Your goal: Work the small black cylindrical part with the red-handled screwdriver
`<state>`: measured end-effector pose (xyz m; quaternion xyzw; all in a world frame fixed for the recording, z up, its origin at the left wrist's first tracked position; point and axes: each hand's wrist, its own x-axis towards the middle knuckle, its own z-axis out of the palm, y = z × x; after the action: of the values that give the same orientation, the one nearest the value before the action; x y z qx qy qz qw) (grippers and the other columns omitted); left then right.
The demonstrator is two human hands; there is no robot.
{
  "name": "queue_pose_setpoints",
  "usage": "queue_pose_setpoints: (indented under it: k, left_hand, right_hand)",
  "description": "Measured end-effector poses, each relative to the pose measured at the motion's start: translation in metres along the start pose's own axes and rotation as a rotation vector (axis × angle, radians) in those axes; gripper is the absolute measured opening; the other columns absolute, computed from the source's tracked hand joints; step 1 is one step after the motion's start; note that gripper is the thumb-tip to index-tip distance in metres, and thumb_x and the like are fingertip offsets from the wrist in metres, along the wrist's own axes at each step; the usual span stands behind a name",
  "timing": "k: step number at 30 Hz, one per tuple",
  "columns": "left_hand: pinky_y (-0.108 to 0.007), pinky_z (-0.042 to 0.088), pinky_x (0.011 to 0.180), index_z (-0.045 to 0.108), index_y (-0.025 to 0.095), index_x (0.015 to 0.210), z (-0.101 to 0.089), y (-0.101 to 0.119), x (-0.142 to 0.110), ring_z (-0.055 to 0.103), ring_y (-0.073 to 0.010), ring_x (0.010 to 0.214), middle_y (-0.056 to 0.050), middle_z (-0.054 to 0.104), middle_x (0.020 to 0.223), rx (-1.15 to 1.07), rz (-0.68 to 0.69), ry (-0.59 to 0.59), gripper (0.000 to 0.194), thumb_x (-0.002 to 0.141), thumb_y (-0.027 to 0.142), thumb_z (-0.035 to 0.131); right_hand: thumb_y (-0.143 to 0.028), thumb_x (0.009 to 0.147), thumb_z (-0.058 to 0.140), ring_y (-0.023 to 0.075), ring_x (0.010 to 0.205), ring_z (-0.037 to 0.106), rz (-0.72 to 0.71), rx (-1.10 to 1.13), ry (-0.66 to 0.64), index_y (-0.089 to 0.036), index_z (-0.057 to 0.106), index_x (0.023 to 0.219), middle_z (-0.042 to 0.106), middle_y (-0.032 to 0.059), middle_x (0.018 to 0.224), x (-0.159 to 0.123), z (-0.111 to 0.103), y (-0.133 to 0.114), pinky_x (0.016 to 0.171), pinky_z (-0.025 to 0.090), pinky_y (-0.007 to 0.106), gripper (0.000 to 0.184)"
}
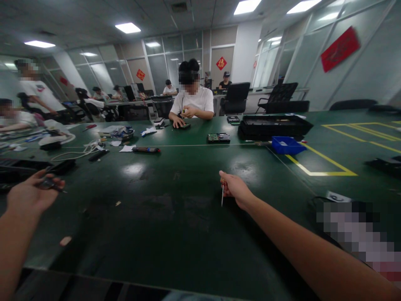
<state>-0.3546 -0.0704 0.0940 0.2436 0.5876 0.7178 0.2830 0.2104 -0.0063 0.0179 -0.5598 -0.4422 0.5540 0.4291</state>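
Note:
My right hand (pixel 237 189) is closed in a fist above the green table (pixel 150 246), toward its middle. From the fist a thin metal shaft points down, that of a screwdriver (pixel 222 197) whose handle is mostly covered by my fingers. At the far left my left hand (pixel 29 195) has its fingers curled around a small dark metal part (pixel 49 183); its exact kind is too blurred to tell. Small pale scraps (pixel 65 241) lie on the tabletop between my hands and the front edge.
Across the table a person (pixel 196 102) handles small items. A hard drive (pixel 218 137), a black case (pixel 272 127) and a blue bin (pixel 286 145) stand ahead. A dark cylindrical tool (pixel 145 149), a white cable (pixel 79 154) and several parts lie left. Yellow tape (pixel 328 173) marks the right.

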Motion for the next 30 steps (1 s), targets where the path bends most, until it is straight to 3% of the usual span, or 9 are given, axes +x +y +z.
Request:
queue_pose_setpoints:
  k: [3, 10, 17, 21, 24, 30]
  left_hand:
    - [-0.031, 0.046, 0.07, 0.054, 0.016, 0.087, 0.029, -0.001, -0.007, 0.052, -0.015, 0.066, -0.002, 0.054, 0.07, -0.167, -0.063, 0.041, 0.026, 0.068, 0.001, 0.045]
    - [-0.034, 0.052, 0.076, 0.059, 0.013, 0.096, 0.114, -0.002, -0.066, 0.052, -0.0138, 0.066, -0.002, 0.054, 0.072, -0.353, -0.16, -0.271, 0.023, 0.082, 0.002, 0.043]
    - [-0.039, 0.054, 0.081, 0.064, 0.014, 0.104, 0.202, -0.017, -0.148, 0.055, -0.0156, 0.068, -0.004, 0.055, 0.078, -0.443, -0.355, -0.683, 0.041, 0.07, 0.0, 0.047]
    - [-0.039, 0.052, 0.081, 0.063, 0.015, 0.101, 0.242, -0.034, -0.185, 0.054, -0.0157, 0.069, -0.003, 0.053, 0.078, -0.422, -0.458, -0.817, 0.044, 0.062, 0.002, 0.047]
    - [-0.036, 0.049, 0.08, 0.063, 0.016, 0.097, 0.262, -0.06, -0.208, 0.053, -0.0164, 0.072, -0.004, 0.052, 0.079, -0.271, -0.308, -0.884, 0.043, 0.06, 0.005, 0.046]
    - [-0.04, 0.044, 0.094, 0.056, 0.022, 0.122, 0.266, -0.122, -0.226, 0.056, -0.023, 0.1, -0.007, 0.058, 0.105, 0.415, 0.315, -1.147, 0.059, 0.065, 0.005, 0.054]
  right_hand:
    - [-0.049, 0.091, 0.059, 0.0089, 0.045, 0.04, -0.014, 0.006, -0.001, -0.021, 0.052, 0.067, 0.045, -0.0044, 0.057, 0.0, -0.001, 0.001, 0.048, 0.047, 0.024, 0.038]
    - [-0.054, 0.088, 0.062, 0.0087, 0.046, 0.039, -0.113, 0.024, 0.005, -0.021, 0.051, 0.067, 0.044, -0.0055, 0.056, -0.003, 0.0, 0.007, 0.046, 0.04, 0.023, 0.041]
    - [-0.058, 0.085, 0.063, 0.0102, 0.047, 0.043, -0.187, 0.0, 0.017, -0.021, 0.053, 0.068, 0.046, -0.0056, 0.056, -0.007, -0.002, 0.012, 0.048, 0.043, 0.025, 0.042]
    - [-0.056, 0.087, 0.061, 0.011, 0.048, 0.045, -0.202, -0.042, -0.003, -0.021, 0.054, 0.071, 0.047, -0.0056, 0.056, -0.007, -0.004, 0.012, 0.049, 0.044, 0.025, 0.039]
    - [-0.056, 0.086, 0.063, 0.0117, 0.049, 0.047, -0.198, -0.05, -0.001, -0.021, 0.056, 0.072, 0.049, -0.0048, 0.057, -0.006, -0.004, 0.012, 0.048, 0.044, 0.025, 0.038]
    - [-0.06, 0.082, 0.067, 0.0113, 0.048, 0.048, -0.234, -0.052, -0.033, -0.021, 0.054, 0.068, 0.05, -0.0051, 0.055, -0.007, -0.003, 0.012, 0.049, 0.042, 0.026, 0.043]
